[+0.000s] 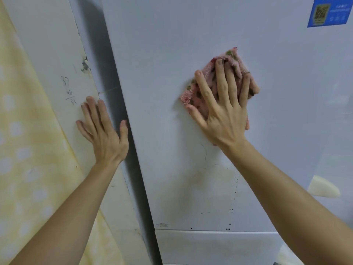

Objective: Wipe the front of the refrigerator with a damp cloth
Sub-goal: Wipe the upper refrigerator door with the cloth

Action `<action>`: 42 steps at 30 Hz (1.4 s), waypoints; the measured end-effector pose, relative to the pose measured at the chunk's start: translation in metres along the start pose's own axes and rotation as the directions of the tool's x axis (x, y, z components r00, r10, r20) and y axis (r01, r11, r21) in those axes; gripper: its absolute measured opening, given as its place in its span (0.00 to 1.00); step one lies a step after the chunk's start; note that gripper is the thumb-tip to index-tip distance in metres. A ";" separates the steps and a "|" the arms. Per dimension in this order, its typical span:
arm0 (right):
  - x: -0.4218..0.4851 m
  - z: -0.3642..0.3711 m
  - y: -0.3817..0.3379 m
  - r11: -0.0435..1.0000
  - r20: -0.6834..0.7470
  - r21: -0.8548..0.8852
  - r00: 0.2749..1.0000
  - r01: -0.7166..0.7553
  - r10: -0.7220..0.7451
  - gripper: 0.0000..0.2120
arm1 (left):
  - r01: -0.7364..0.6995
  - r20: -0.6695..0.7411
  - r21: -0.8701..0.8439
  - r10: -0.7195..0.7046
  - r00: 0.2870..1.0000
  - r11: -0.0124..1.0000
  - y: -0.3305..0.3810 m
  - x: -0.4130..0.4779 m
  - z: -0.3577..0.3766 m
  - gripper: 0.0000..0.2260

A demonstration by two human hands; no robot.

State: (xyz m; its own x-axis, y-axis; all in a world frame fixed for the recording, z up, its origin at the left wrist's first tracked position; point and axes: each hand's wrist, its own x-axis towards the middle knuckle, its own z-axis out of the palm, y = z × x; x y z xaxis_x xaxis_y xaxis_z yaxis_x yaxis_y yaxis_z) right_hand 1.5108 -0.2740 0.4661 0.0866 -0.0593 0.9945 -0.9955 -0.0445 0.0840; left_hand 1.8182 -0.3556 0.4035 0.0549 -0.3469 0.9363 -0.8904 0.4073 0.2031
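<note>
The white refrigerator door [164, 54] fills the middle and right of the head view. A pink cloth with green and dark spots [234, 58] lies flat against the door at mid height. My right hand [219, 104] presses on the cloth with fingers spread and straight. My left hand [103, 131] rests flat with straight fingers on the white wall panel [47, 44] left of the refrigerator, its thumb near the dark gap beside the door. A yellowish stain and small dark specks [210, 180] mark the door below the cloth.
A blue sticker with a QR code [328, 12] sits at the door's top right. A yellow patterned curtain [23, 150] hangs at the left. Handwritten numbers [69, 90] mark the wall panel. A second door's seam [210, 230] runs below.
</note>
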 end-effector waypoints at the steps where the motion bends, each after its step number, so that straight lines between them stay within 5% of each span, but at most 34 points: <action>1: -0.004 0.000 -0.001 1.000 0.008 -0.013 1.000 0.006 -0.006 0.30 | 0.016 0.003 -0.014 -0.016 1.000 1.000 0.000 0.000 0.000 0.34; 8: -0.087 0.001 -0.010 0.984 0.133 0.031 0.975 0.175 -0.178 0.29 | 0.038 0.042 -0.079 -0.035 0.998 0.996 0.003 -0.001 -0.007 0.36; 14: -0.170 -0.018 0.021 0.891 0.338 0.070 0.830 0.448 -0.443 0.27 | -0.045 0.057 -0.105 0.051 0.997 0.993 0.020 -0.008 -0.007 0.35; 16: -0.152 -0.019 0.028 0.900 0.296 0.085 0.852 0.428 -0.432 0.27 | -0.060 0.050 -0.092 0.065 0.997 0.994 0.030 -0.005 -0.005 0.34; 20: -0.067 -0.017 0.054 0.984 0.100 0.016 0.979 0.175 -0.176 0.28 | -0.060 0.004 -0.070 0.061 0.998 0.996 0.036 -0.003 0.001 0.32; 27: -0.040 -0.017 0.046 0.996 0.026 -0.057 0.998 -0.064 0.065 0.25 | -0.125 -0.113 -0.030 0.121 0.986 0.992 0.042 -0.004 0.011 0.29; 32: -0.110 -0.018 0.053 0.996 0.123 0.023 0.988 0.087 -0.089 0.25 | -0.235 -0.145 0.007 0.234 0.961 0.972 0.062 -0.012 0.014 0.28; 37: -0.166 -0.033 0.082 0.965 0.249 0.002 0.934 0.263 -0.255 0.24 | -0.205 -0.103 -0.020 0.202 0.974 0.979 0.075 -0.015 0.012 0.27; 42: -0.103 -0.039 0.100 0.982 0.177 -0.007 0.967 0.189 -0.185 0.27 | -0.184 -0.079 0.000 0.183 0.980 0.983 0.078 -0.016 0.007 0.26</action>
State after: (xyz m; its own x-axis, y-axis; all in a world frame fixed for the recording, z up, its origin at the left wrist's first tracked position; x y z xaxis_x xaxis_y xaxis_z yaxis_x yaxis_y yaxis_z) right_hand 1.4003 -0.2329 0.3743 0.2747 -0.2253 0.9348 -0.9614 -0.0483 0.2709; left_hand 1.7446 -0.3244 0.4025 -0.0738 -0.1989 0.9772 -0.8854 0.4640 0.0276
